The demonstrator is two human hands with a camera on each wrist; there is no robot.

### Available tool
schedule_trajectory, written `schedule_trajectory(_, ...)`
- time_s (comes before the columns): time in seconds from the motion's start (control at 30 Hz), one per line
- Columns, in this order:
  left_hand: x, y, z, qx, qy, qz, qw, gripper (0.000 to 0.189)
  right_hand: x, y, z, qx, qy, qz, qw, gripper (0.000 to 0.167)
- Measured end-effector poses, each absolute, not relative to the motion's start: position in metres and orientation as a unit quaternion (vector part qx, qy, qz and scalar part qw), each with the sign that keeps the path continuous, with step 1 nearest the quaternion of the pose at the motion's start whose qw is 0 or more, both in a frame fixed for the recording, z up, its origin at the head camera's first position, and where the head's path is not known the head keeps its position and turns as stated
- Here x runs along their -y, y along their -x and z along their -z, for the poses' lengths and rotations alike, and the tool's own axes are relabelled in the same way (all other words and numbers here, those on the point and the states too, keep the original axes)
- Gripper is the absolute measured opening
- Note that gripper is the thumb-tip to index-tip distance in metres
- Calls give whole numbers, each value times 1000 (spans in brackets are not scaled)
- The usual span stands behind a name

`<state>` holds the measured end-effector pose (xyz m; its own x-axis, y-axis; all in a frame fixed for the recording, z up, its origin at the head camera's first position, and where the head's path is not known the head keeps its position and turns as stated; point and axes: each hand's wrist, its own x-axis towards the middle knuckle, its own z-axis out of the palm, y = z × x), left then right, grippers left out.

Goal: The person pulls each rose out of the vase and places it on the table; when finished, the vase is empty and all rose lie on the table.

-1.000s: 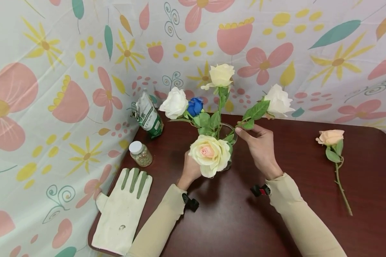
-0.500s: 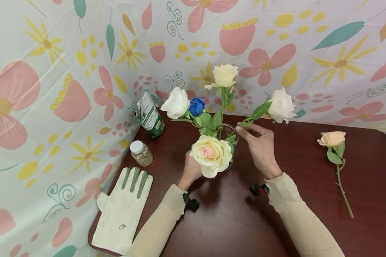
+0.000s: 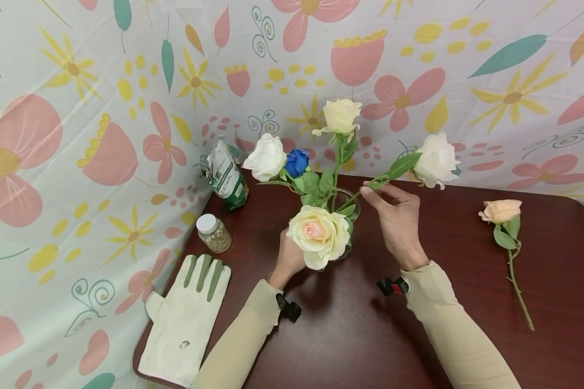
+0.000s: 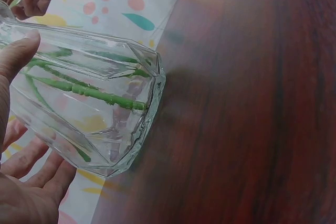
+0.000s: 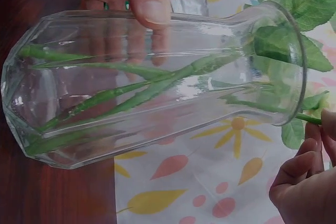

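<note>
My left hand [image 3: 290, 255] grips a clear faceted glass vase [image 5: 178, 124], its thumb on one side and fingers round the other. Several green stems [image 4: 100, 95] cross inside the glass. With thumb and fingertips my right hand [image 3: 398, 224] pinches the stem of a white rose [image 3: 436, 160], just outside the vase mouth. That stem's lower end lies inside the neck, as the right wrist view shows. Also in the vase are a cream rose [image 3: 342, 115], another white rose [image 3: 266, 157], a blue rose [image 3: 297, 162] and a pale yellow rose [image 3: 319, 236], which hides part of the left hand.
A peach rose [image 3: 501, 211] lies on the dark wooden table [image 3: 340, 335] at the right. Along the left edge are a white work glove [image 3: 182, 324], a white-lidded jar [image 3: 214, 233] and a green and silver bag [image 3: 226, 175]. Patterned cloth [image 3: 292, 65] hangs behind.
The white rose in my right hand has shifted right and slightly down, its stem leaning further outward. The right hand has moved a little right; the left stays on the vase.
</note>
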<state>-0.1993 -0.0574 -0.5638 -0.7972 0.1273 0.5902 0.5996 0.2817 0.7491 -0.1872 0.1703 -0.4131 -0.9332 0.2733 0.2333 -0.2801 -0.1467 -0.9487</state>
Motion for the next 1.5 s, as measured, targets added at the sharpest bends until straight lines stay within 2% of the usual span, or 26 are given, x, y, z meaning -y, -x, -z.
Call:
schedule_trajectory(0.3, 56, 192, 548, 772, 240, 544, 226, 41, -175, 184, 404, 594, -12, -775, 214, 11)
schedule_trajectory(0.43, 56, 198, 558, 776, 233, 537, 234, 40, -177, 182, 400, 576, -21, -785, 225, 14)
schedule_trajectory(0.63, 56, 195, 551, 768, 235, 556, 212, 44, -180, 181, 394, 547, -32, -800, 242, 22)
schedule_trajectory(0.9, 58, 217, 594, 777, 219, 561, 181, 47, -184, 179, 386, 511, -50, -817, 261, 22)
schedule_trajectory(1.03, 60, 221, 601, 779, 220, 562, 173, 49, -187, 177, 382, 493, -56, -826, 268, 23)
schedule_trajectory(1.2, 60, 218, 597, 778, 204, 573, 157, 50, -190, 176, 378, 476, -67, -830, 283, 16)
schedule_trajectory(1.5, 57, 200, 570, 769, 217, 571, 188, 46, -196, 174, 371, 440, -83, -837, 315, 6)
